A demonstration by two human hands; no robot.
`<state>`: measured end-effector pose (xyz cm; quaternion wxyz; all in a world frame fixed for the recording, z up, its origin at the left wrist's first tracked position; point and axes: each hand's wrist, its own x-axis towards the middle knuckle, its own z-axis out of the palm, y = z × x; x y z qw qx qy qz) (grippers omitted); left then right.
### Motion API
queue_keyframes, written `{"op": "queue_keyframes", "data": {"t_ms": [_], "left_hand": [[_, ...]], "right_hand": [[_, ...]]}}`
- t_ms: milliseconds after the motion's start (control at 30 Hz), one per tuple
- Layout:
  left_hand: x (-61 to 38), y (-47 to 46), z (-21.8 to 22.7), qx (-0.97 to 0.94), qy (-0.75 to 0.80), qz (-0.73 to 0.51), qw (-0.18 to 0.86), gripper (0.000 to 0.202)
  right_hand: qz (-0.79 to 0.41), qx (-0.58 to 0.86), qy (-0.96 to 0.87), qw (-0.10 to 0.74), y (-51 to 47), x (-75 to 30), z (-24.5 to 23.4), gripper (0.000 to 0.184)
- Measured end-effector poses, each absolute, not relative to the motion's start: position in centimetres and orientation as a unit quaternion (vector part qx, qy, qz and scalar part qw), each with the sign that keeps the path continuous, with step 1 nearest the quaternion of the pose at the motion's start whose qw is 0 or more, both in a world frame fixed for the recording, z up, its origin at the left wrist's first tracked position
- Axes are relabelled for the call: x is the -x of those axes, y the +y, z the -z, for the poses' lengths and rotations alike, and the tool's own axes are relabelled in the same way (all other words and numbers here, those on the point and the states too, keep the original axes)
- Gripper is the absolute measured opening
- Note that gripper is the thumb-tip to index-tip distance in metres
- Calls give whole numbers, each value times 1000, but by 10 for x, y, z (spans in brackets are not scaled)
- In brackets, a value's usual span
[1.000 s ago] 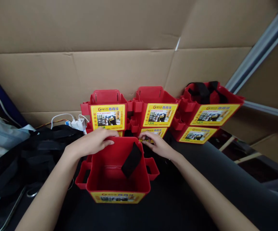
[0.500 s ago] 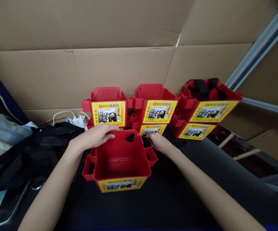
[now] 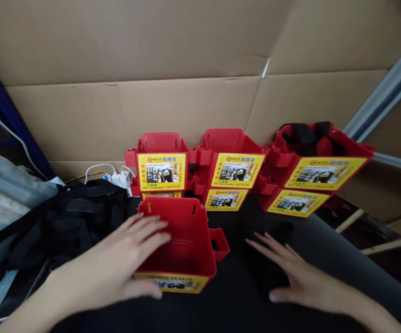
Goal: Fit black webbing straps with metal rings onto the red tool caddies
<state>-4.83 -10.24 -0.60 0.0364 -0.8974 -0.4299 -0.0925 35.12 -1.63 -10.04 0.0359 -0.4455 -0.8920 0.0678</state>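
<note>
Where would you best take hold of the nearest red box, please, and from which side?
The side lugs, I would judge. The red box stands upright and open, with a loop handle jutting from its right wall; its left wall is hidden behind the left hand. Come in level from both sides.

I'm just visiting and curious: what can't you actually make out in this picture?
Head view only:
- red bin: left side hidden by the left hand.
- yellow labels: small print too small to read.
- black straps: tangled, count unclear.
- right hand: forearm cut off by the bottom edge.
</note>
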Motion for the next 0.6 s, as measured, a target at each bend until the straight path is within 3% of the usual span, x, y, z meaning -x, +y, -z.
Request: {"op": "queue_keyframes", "data": {"t_ms": [133,267,467,600], "left_hand": [[59,-113,35,886,-458,65,33,34],[70,-84,40,878,-470,73,47,31],[81,-53,34,891,-443,89,42,28],[80,-49,25,891,-443,87,55,27]], "right_hand": [[30,479,-871,104,-28,-352,142,56],[64,486,-851,188,-20,-341,159,41],[-24,476,-835,274,-12,-326,163,25],[-113,426,-854,278,-19,-293,153,16]]}}
